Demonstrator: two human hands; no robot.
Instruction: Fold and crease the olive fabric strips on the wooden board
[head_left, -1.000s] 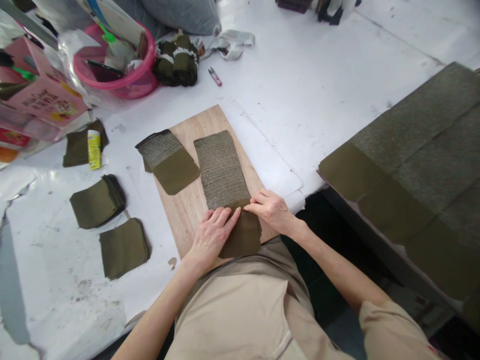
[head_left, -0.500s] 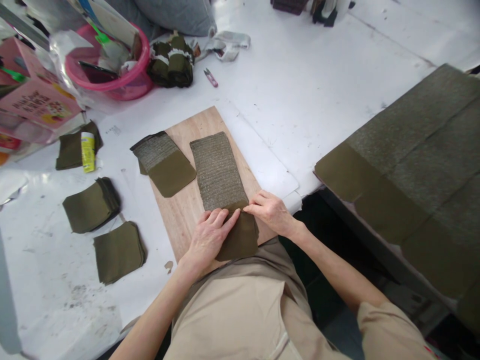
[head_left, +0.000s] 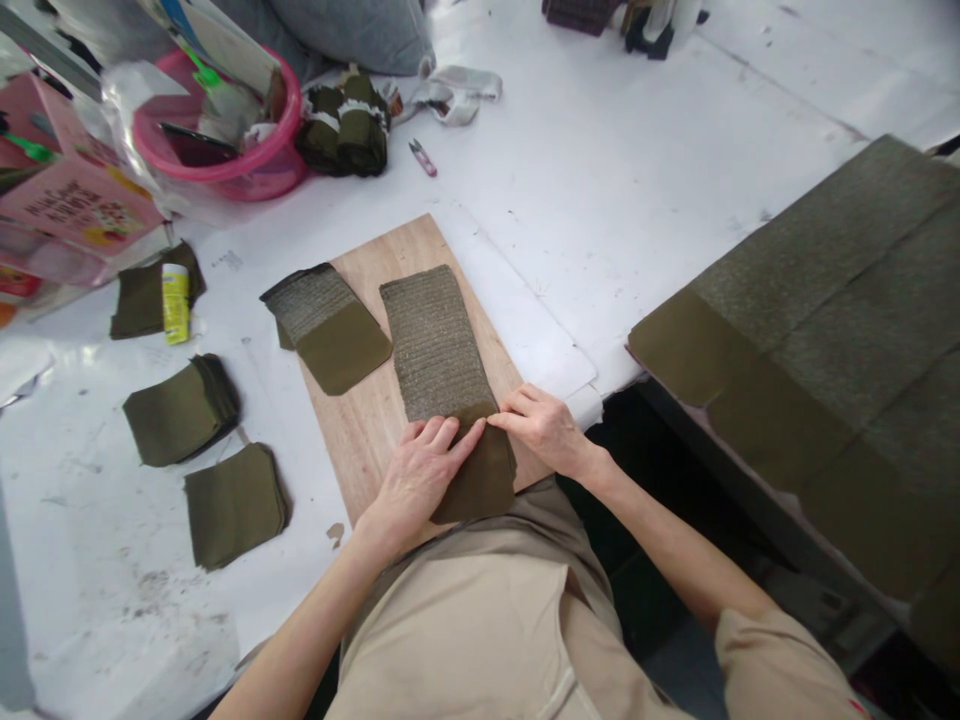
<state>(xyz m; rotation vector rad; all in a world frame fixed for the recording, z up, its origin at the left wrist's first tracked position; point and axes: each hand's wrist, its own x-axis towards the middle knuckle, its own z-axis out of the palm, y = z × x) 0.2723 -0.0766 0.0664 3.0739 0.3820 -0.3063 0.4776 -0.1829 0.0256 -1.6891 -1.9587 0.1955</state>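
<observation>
Fingers, left hand [head_left: 411,478]: spread flat, pressing the olive fabric piece [head_left: 441,345].
Fingers, right hand [head_left: 541,430]: tips together at its right edge; whether cloth is pinched, cannot tell.
Fabric location: on the wooden board [head_left: 356,440], right of a second piece [head_left: 341,345].
Counter [head_left: 315,600]: two fabric stacks [head_left: 236,505] left of board.

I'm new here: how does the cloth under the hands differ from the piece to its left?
The handled cloth looks longer than the other piece. Left hand and right hand touch the handled cloth, not the other piece. The other piece overhangs the board's left edge; the handled cloth lies further right. Both are olive, part speckled, part plain.
</observation>
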